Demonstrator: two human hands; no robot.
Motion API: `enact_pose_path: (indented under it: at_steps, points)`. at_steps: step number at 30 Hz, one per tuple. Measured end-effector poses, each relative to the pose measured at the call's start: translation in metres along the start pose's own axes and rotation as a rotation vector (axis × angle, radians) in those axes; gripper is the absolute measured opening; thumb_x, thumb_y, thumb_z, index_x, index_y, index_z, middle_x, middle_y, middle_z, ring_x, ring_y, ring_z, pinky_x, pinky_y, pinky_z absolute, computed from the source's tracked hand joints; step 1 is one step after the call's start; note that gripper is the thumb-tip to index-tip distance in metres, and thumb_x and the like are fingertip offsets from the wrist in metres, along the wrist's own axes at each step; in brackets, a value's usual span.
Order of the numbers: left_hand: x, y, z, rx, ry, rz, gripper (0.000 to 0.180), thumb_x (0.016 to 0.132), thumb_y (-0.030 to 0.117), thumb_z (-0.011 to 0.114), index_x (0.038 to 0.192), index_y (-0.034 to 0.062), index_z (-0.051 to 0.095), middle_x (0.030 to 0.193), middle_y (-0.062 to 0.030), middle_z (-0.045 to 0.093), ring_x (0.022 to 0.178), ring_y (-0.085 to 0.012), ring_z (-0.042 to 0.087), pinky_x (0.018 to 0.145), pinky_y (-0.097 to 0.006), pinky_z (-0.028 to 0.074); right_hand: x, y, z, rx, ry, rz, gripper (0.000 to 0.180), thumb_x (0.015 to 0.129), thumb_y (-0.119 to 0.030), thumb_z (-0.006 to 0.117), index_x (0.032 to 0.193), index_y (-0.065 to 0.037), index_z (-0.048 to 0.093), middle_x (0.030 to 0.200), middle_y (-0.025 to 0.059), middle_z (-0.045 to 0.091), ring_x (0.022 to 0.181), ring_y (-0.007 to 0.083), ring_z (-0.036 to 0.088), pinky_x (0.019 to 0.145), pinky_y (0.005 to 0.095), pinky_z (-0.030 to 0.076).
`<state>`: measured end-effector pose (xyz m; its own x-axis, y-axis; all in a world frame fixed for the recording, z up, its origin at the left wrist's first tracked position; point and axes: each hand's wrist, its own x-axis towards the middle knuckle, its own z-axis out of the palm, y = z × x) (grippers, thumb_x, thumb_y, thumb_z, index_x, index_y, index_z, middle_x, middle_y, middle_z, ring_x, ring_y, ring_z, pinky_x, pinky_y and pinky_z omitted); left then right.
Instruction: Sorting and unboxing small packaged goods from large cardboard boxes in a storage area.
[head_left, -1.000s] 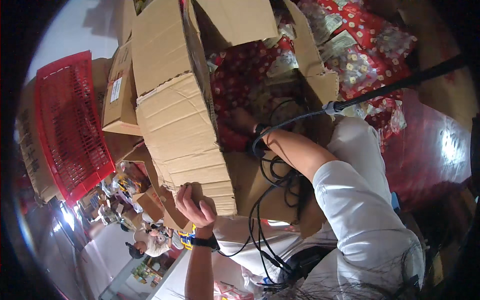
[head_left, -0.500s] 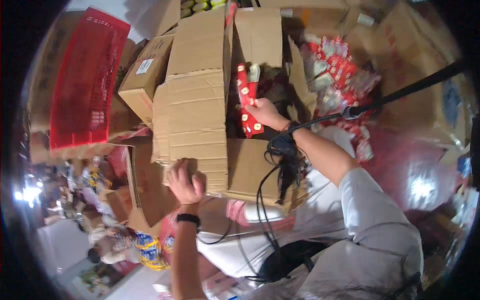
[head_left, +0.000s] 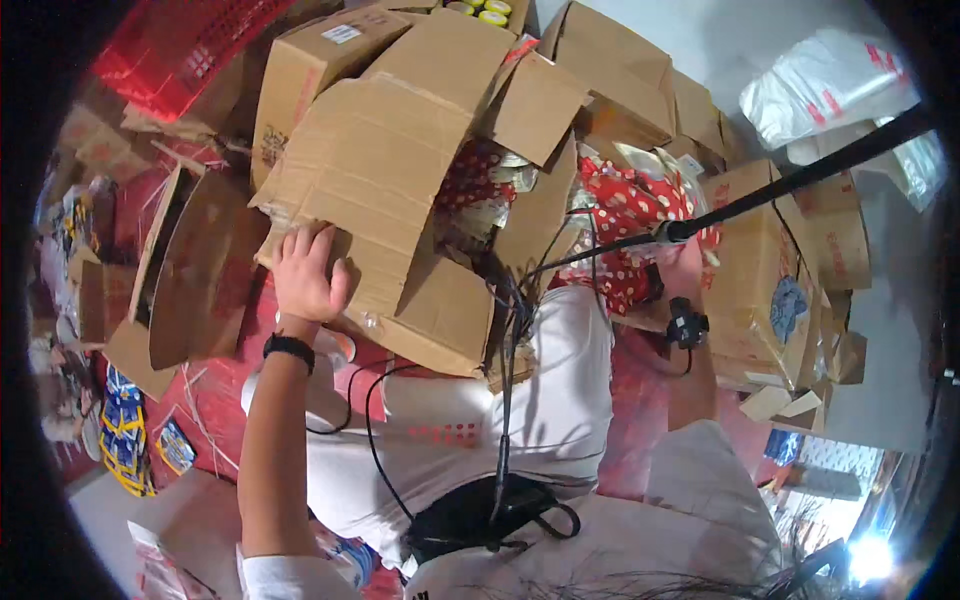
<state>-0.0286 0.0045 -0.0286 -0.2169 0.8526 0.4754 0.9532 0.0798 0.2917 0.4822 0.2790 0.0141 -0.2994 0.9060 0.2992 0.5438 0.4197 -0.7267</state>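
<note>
My left hand (head_left: 308,275) lies with its fingers spread on a flap of an opened cardboard box (head_left: 375,190). Inside that box, red packets with pale spots (head_left: 478,185) show in the gap beside the flap. My right hand (head_left: 683,262) is at the edge of a heap of red spotted packets (head_left: 625,215) in clear wrapping, to the right of the box. A black rod (head_left: 800,185) passes in front, and the right fingers are blurred and partly hidden among the packets. Whether they grip one cannot be made out.
Black cables (head_left: 515,310) hang between my arms. A closed carton (head_left: 765,290) stands at the right, a red plastic crate (head_left: 180,55) at the far left. Clear plastic bags (head_left: 830,85) lie at the back right, and blue-yellow packets (head_left: 125,430) on the left.
The view has turned. My right hand has moved from the opened box, where it held a red spotted packet, rightward to the heap. My left hand still rests on the flap.
</note>
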Motion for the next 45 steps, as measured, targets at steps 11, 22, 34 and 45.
enact_pose_path:
  at_steps: [11,22,34,45]
  points:
    - [0.004,0.000,0.001,0.002,0.008,-0.011,0.049,0.075,0.033,0.057,0.114,0.0036,0.063,0.117,-0.0125,0.061,0.110,-0.0348,0.056,0.101,-0.048,0.038,0.029,0.002,0.181,0.494,-0.878,0.098,0.046,0.102,-0.026,0.053,0.137,0.002,0.045,0.138,0.0204,0.052,0.130,0.0316,0.050,0.110,0.0410,0.041]
    - [0.004,0.000,-0.002,0.044,-0.111,-0.043,0.051,0.076,0.034,0.057,0.116,0.0036,0.063,0.121,-0.0136,0.060,0.116,-0.0351,0.054,0.104,-0.050,0.036,-0.026,0.042,0.392,0.899,-1.092,0.766,0.051,0.092,-0.037,0.067,0.126,-0.001,0.058,0.111,0.0145,0.065,0.100,0.0246,0.062,0.085,0.0374,0.050]
    - [0.010,0.002,-0.006,0.110,-0.284,0.007,0.056,0.078,0.031,0.054,0.124,-0.0002,0.060,0.125,-0.0198,0.057,0.118,-0.0392,0.050,0.105,-0.051,0.035,-0.010,0.048,0.440,1.153,-0.721,0.564,0.043,0.093,-0.028,0.063,0.128,-0.004,0.059,0.116,0.0123,0.066,0.104,0.0224,0.062,0.090,0.0366,0.049]
    - [0.012,0.006,-0.008,0.179,-0.341,0.052,0.056,0.090,0.036,0.045,0.126,-0.0044,0.057,0.128,-0.0237,0.055,0.120,-0.0398,0.050,0.104,-0.049,0.035,0.008,0.005,0.469,1.251,-0.547,0.373,0.038,0.095,-0.019,0.060,0.131,-0.006,0.061,0.120,0.0102,0.066,0.108,0.0203,0.061,0.095,0.0358,0.048]
